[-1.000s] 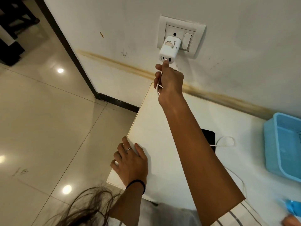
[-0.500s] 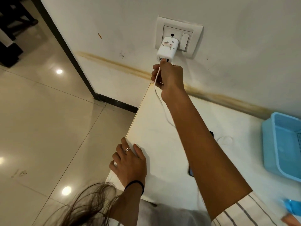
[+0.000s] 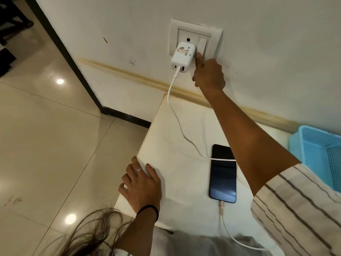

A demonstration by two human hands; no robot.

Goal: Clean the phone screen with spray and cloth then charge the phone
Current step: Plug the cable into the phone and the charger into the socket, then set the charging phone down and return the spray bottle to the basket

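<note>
- Two hands are at work: the right hand (image 3: pixel 209 74) reaches up to the wall plate (image 3: pixel 195 40), its fingers curled loosely and grasping nothing, with one extended fingertip at the lower edge of the switch (image 3: pixel 202 46), just beside the charger.
- Its bare forearm crosses over the table, and a striped sleeve (image 3: pixel 299 209) covers the upper arm.
- Left hand (image 3: pixel 141 185) lies flat on the near left corner of the white table (image 3: pixel 184 182), fingers spread, holding nothing; a ring sits on one finger and a dark band circles the wrist.
- White charger (image 3: pixel 183 57) sits plugged into the socket, left of the switch.
- White cable (image 3: pixel 181 130) hangs from the charger's underside, runs down across the tabletop and passes over the phone's upper part.
- Black phone (image 3: pixel 222 173) lies flat on the table, screen up and dark, between the two arms; a cable connector is plugged into its near end.
- Blue basket (image 3: pixel 313 146) stands at the table's right edge, against the wall.
</note>
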